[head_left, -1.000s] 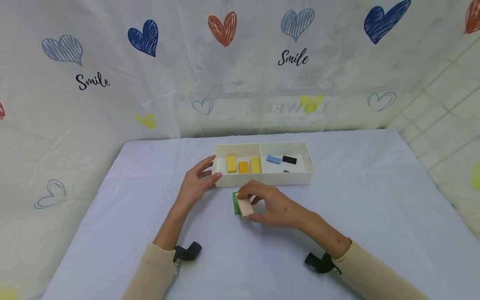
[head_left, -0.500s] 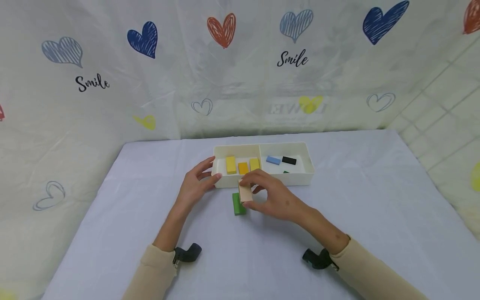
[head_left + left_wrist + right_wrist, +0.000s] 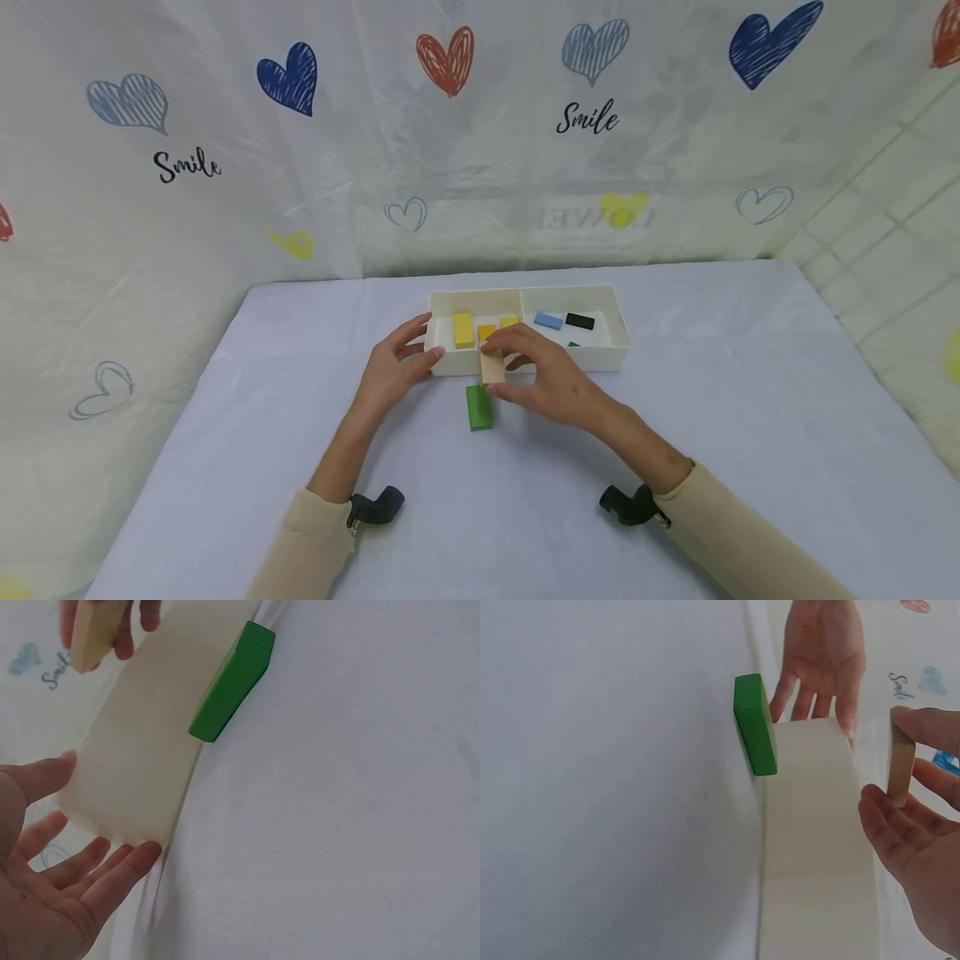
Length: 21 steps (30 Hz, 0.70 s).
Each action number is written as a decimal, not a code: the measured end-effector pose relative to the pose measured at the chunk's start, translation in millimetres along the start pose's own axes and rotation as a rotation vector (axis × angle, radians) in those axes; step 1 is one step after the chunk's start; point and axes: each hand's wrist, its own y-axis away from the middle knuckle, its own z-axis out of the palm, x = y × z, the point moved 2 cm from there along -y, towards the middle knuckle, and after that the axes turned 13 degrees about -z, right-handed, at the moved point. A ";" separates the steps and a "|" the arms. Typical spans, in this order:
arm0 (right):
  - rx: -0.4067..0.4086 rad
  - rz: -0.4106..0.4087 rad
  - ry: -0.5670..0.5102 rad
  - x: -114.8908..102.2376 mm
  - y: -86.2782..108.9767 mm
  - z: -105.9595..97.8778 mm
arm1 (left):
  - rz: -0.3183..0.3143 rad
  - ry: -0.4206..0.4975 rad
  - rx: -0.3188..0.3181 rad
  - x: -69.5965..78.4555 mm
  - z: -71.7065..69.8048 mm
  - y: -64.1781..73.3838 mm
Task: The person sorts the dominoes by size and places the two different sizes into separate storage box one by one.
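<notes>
A pale wooden block point(image 3: 492, 367) is pinched between the thumb and fingertips of my right hand point(image 3: 553, 375), raised at the front wall of a white two-compartment box point(image 3: 570, 360). In the right wrist view, the block point(image 3: 900, 761) stands upright between thumb and fingers. My left hand point(image 3: 393, 367) rests at the box's left end, its fingers spread and fairly straight against the end wall in the left wrist view. On the tablecloth in front of the box lies a green block point(image 3: 480, 407), just below the held block.
The left compartment holds two yellow blocks, one at the left point(image 3: 462, 331), and an orange block point(image 3: 487, 332). A blue block point(image 3: 548, 321), a black block point(image 3: 580, 321) and a partly hidden green piece point(image 3: 573, 344) lie in the right one. A printed curtain point(image 3: 480, 150) hangs behind the table.
My right hand has lifted the wooden block from beside the green block and moved it forward to the box's front edge. The green block is now fully uncovered. My left hand stays put.
</notes>
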 end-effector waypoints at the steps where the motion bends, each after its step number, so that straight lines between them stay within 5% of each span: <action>1: 0.007 -0.003 -0.002 0.8 -0.9 -0.1 | 0.000 0.002 0.001 0.0 -0.1 -0.1; 21: 0.062 -0.010 0.058 8.8 -17.4 -3.9 | -0.005 0.009 -0.006 1.6 -0.6 0.5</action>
